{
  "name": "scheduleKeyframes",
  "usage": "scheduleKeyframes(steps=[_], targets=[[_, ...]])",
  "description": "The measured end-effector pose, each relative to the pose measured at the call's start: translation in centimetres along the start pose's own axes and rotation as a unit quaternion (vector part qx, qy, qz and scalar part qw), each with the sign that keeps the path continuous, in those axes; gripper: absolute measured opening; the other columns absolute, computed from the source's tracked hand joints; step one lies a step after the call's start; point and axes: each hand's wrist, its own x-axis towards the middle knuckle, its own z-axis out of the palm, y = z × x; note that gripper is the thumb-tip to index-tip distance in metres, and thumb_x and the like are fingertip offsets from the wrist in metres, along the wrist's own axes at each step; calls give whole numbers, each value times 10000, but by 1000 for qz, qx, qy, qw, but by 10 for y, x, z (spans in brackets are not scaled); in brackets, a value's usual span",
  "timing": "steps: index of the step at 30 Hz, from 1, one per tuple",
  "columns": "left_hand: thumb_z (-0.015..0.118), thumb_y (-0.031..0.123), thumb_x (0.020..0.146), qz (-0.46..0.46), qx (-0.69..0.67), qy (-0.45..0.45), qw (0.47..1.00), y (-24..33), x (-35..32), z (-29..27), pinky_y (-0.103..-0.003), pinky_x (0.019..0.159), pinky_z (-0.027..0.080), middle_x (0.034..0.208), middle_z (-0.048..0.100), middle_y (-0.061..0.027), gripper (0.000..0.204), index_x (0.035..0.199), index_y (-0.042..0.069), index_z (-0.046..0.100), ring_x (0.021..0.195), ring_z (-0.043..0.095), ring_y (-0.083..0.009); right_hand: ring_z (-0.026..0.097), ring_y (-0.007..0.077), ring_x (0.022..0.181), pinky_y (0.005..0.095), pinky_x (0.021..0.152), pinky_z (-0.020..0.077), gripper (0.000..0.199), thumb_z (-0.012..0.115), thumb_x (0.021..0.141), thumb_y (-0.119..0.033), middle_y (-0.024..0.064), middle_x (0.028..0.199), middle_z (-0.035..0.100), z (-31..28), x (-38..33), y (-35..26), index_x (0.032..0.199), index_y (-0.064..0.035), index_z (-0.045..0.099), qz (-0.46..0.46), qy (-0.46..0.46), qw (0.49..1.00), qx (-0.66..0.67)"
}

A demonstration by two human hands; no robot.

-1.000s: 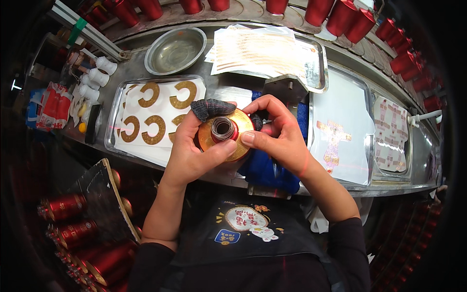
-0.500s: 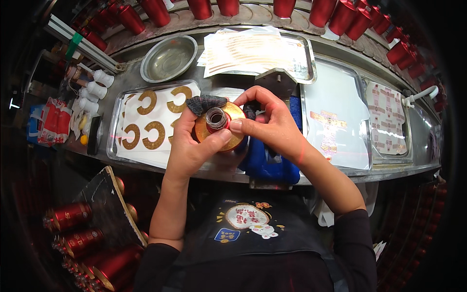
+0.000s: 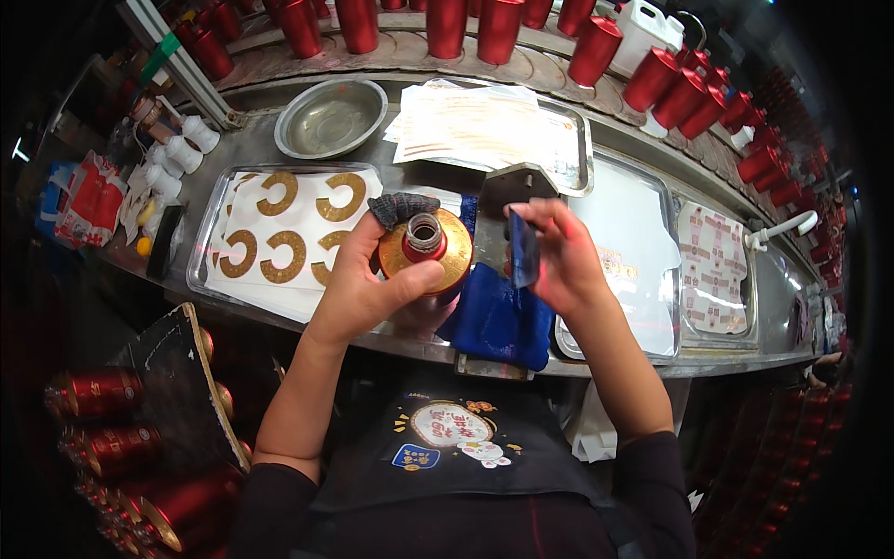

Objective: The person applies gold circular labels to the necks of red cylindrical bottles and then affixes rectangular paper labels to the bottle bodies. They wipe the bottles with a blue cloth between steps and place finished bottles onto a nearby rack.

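Observation:
My left hand (image 3: 365,279) is closed round the shoulder of a red bottle (image 3: 449,307), its thumb lying on the gold ring-shaped label (image 3: 453,244). The threaded glass neck (image 3: 426,233) is uncapped and points up toward me. A dark grey knitted cover (image 3: 402,210) wraps a finger of that hand. To the right of the bottle, my right hand (image 3: 570,261) pinches a flat dark-blue piece (image 3: 524,250) upright between thumb and fingers, apart from the bottle. Below that piece a wet blue cloth (image 3: 503,321) drapes over a stand at the bench edge.
Gold C-shaped labels (image 3: 282,256) lie on a tray at the left. Behind stand a metal bowl (image 3: 312,149) and a stack of printed sheets (image 3: 466,130). More label trays (image 3: 643,354) sit right. Red bottles (image 3: 358,23) line the conveyor; others (image 3: 116,396) stand lower left.
My right hand has left the bottle's neck and moved right, now holding the flat blue piece. My left hand still holds the bottle. The whole view has shifted slightly.

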Motion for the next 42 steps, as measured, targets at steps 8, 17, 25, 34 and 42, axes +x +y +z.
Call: scheduleKeyframes(steps=[8, 17, 25, 34, 42], targets=[[811, 168, 860, 20, -36, -12, 999, -3, -7, -1, -349, 1067, 475, 1307, 615, -95, 657, 1420, 43, 489, 1208, 604, -185, 642, 123, 922, 259, 824, 517, 298, 758, 877, -22, 62, 1006, 663, 1, -64, 23, 1133, -1, 608, -333, -144, 829, -426], [809, 165, 798, -17, -25, 1, 1000, -1, -7, 0, -369, 1108, 438, 1390, 576, -120, 763, 1461, 17, 460, 1287, 568, -219, 619, 107, 839, 254, 761, 507, 211, 794, 846, -106, 48, 886, 666, 35, -3, -5, 970, -6, 655, -442, -83, 793, -411], [810, 132, 848, 7, -40, -1, 999, -5, -6, 0, -329, 1048, 474, 1307, 624, -87, 644, 1408, 36, 508, 1201, 603, -168, 593, 89, 836, 239, 784, 491, 264, 822, 842, -140, 27, 892, 644, 28, -14, -1, 982, -8, 641, -414, -56, 838, -352], [934, 175, 700, 94, 136, -23, 986, -12, -6, -9, -352, 1061, 461, 1319, 624, -93, 841, 1414, 42, 510, 1224, 598, -210, 622, 247, 721, 346, 693, 507, 213, 761, 745, 49, 109, 801, 651, 14, -25, 11, 939, -7, 693, -585, -128, 618, -509], [928, 193, 710, 147, 170, 58, 973, -26, -4, 6, -377, 1035, 488, 1291, 624, -127, 790, 1385, 65, 537, 1200, 624, -268, 644, 280, 751, 381, 663, 529, 297, 799, 690, 60, 104, 865, 665, 38, -61, 13, 949, -72, 737, -632, -273, 538, -486]])
